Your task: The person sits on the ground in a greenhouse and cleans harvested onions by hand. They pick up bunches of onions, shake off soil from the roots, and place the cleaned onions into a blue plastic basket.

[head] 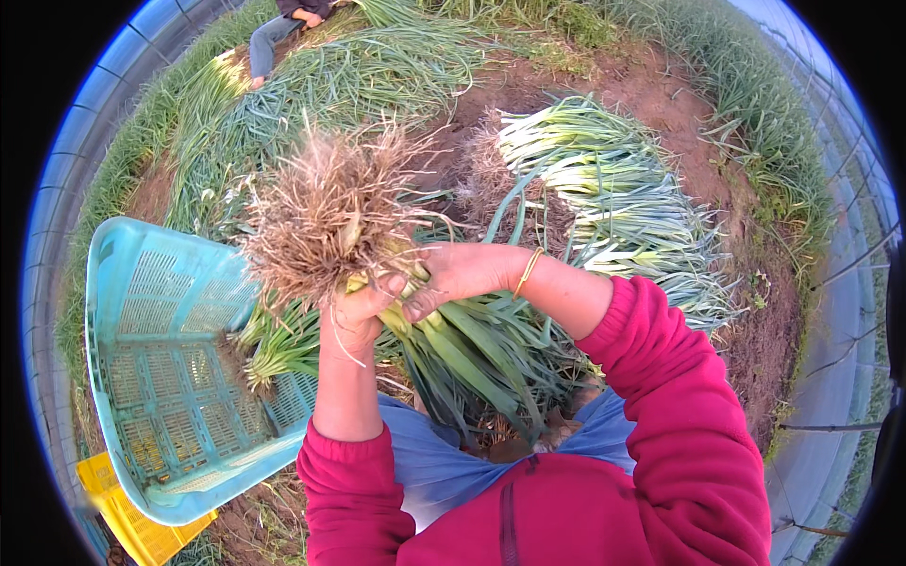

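In the middle of the head view, a bundle of leafy green onions [460,339] is held roots up, its thick brown root mass [340,212] tilted away from me. My left hand [357,304] is closed around the stalks just below the roots. From the right, my right hand [460,276] grips the same stalks, a thin yellow band around its wrist. The long green leaves hang down between my knees. Close to my left wrist, small bunches of green onions [279,350] lie at the opening of a turquoise plastic crate [163,283].
A yellow plastic crate [141,516] sits beneath the turquoise one at lower left. Rows of bundled green onions [623,191] lie on soil at right. A loose heap of green onions [354,78] spreads ahead. Another person [272,42] sits at top left. Curved plastic sheeting borders the plot.
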Demonstrator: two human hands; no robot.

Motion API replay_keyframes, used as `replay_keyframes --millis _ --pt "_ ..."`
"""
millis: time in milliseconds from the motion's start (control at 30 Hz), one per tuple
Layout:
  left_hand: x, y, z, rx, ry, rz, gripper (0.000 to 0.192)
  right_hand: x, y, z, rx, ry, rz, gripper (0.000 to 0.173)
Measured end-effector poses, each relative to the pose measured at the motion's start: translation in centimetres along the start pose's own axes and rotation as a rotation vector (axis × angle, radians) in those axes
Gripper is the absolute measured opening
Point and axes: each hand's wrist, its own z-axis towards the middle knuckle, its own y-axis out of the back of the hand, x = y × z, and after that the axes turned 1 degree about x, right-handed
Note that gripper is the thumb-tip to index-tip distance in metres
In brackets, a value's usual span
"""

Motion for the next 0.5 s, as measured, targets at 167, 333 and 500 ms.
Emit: replay_keyframes --millis 167,333,500 --pt "-1.1 0.0 -0.5 -0.028 0.073 -0.073 0.055 -9.3 0.8 -5.0 -0.120 -0.270 0.017 0.077" --pt "-1.9 1.0 -0.2 -0.087 -0.002 -0.137 0.056 -18.2 -7.7 -13.4 -0.048 -0.708 0.446 0.072" --pt "-0.4 0.1 0.6 -0.196 0.110 -0.071 0.056 -20.8 -5.3 -15.1 -0.093 -0.634 -0.187 0.036"
